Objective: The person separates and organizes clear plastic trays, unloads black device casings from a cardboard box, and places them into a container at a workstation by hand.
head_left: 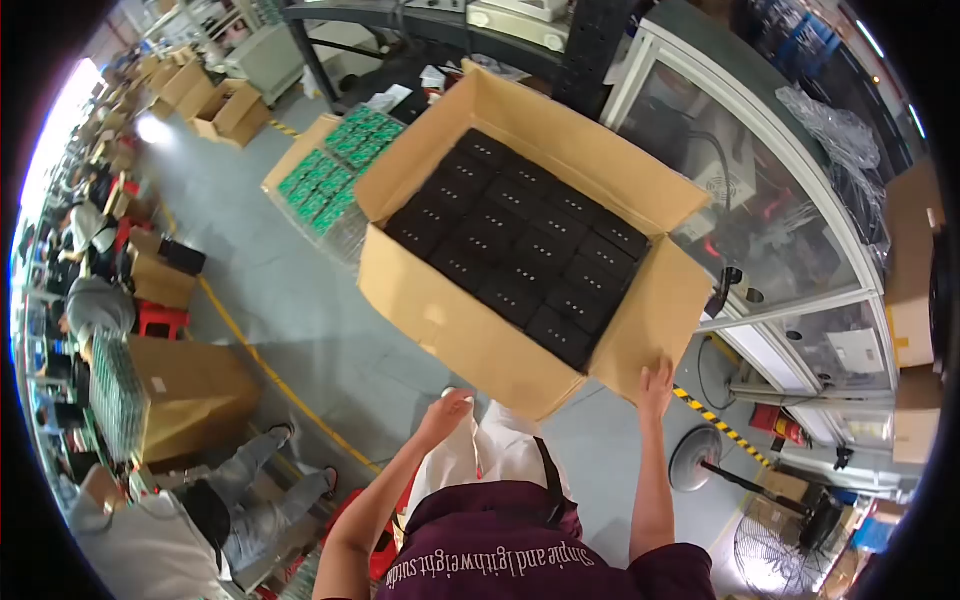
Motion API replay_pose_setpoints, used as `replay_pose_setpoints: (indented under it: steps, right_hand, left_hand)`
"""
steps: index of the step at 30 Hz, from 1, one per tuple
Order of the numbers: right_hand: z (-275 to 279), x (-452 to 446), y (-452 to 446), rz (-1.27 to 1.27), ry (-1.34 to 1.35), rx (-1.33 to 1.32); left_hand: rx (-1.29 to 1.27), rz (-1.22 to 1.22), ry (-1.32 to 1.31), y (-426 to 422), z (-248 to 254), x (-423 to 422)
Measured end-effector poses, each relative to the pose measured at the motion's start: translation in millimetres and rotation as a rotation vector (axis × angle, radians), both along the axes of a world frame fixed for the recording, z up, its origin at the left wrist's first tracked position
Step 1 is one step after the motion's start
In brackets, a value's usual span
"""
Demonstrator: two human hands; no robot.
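Note:
A large open cardboard box (450,325) stands in front of me, its flaps spread outward. Inside, rows of black rectangular units (500,222) fill it, each with small pale dots on top. My right hand (656,387) rests at the corner of the right flap (655,320), fingers extended and slightly apart against the cardboard. Just below the near flap is my left hand (444,415), its fingers curled together in front of my white trousers (512,440). Whether anything small is between those fingers is hidden.
Green circuit boards (335,172) lie in a carton left of the box. A glass-panelled cabinet (745,180) stands at right, with a fan (785,550) below. A seated co-worker (160,535) is at lower left, near a tall carton (195,395). Yellow tape (245,340) marks the floor.

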State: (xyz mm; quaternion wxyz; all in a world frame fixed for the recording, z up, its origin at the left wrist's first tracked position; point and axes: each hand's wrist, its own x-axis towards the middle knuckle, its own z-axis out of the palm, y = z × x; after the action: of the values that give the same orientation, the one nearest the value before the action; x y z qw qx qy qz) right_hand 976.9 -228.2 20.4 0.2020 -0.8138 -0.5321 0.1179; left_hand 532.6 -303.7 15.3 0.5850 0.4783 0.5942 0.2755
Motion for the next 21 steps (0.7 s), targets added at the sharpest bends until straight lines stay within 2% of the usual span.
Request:
replay_pose_setpoints:
  steps: [1,2,3,4,6,7,9,13,15,16,19,21]
  right_hand:
    - [32.6,-27.0,10.1,0.079,-0.047,0.099]
    - [51.1,-48.7,24.7,0.162,-0.093,0.194]
    - [50.0,-57.7,42.4,0.205,-0.044,0.177]
    - [46.9,-65.1,63.1,0.250,0.008,0.160]
    - [41.9,-73.6,109.7,0.285,-0.074,0.209]
    - [37.0,-68.3,134.2,0.284,-0.076,0.202]
    - [26.2,-59.9,186.5,0.396,-0.347,0.212]
    - [1.9,-50.8,268.5,0.427,-0.338,0.160]
    - [-10.0,-49.6,295.4,0.352,-0.344,0.064]
    - [-14.8,-48.3,302.7,0.378,-0.413,0.026]
    - [0.4,-58.1,312.1,0.378,-0.420,-0.174]
    - [6.6,-54.3,313.4,0.405,-0.397,-0.194]
  left_hand:
    - [-0.009,-0.020,-0.011,20.1,10.8,6.7]
    - [-0.025,-0.016,-0.139,39.2,20.3,16.2]
    - [-0.042,-0.006,-0.266,57.5,30.3,26.4]
    - [-0.053,-0.017,-0.272,76.8,44.5,35.1]
    - [-0.097,-0.063,-0.436,105.9,65.3,55.6]
    - [-0.103,-0.063,-0.438,112.4,63.1,64.7]
    - [-0.113,-0.079,-0.414,129.5,58.2,79.3]
    - [-0.103,-0.066,-0.289,150.9,51.2,98.2]
    - [-0.144,-0.050,-0.288,162.5,47.4,103.6]
    - [-0.131,-0.028,-0.266,168.4,44.9,106.4]
    - [-0.115,0.006,-0.187,183.6,38.9,116.2]
    - [-0.102,0.015,-0.130,188.7,32.3,125.2]
